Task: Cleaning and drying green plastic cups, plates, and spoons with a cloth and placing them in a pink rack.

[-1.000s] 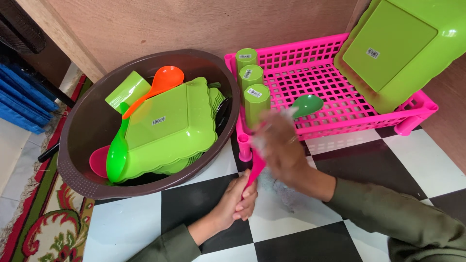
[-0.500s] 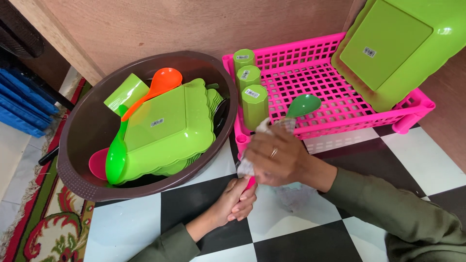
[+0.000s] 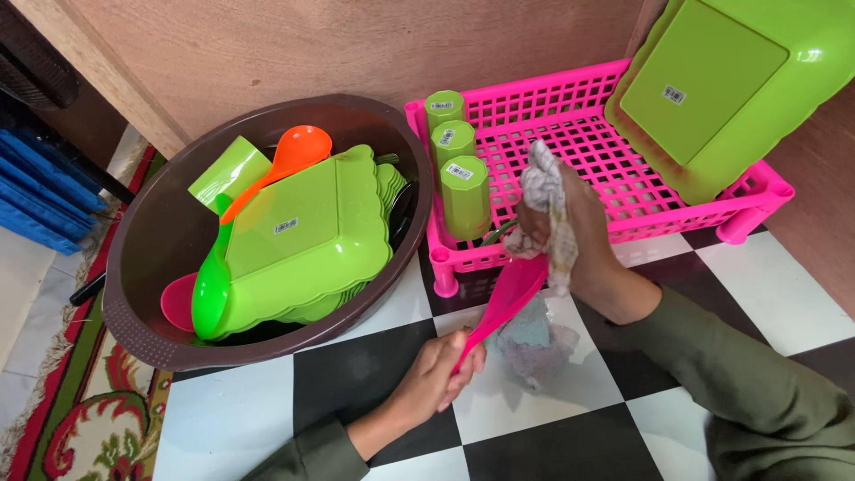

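Fingers of the left hand (image 3: 441, 370) pinch the handle of a pink plastic spoon (image 3: 506, 298) over the checkered floor (image 3: 356, 374), just before the pink lattice rack's (image 3: 623, 160) front edge, while the right hand (image 3: 570, 236) grips a crumpled patterned cloth (image 3: 545, 200) at its bowl.

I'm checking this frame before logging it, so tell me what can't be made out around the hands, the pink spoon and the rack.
Head view only:
- Pink spoon: handle end hidden in the left hand.
- Right hand: fingers covered by the cloth.
- Dark green spoon: only a sliver shows behind that hand.
- Large green tray on the pink rack: cut off by the top edge.
- Brown basin: plates hide its bottom.
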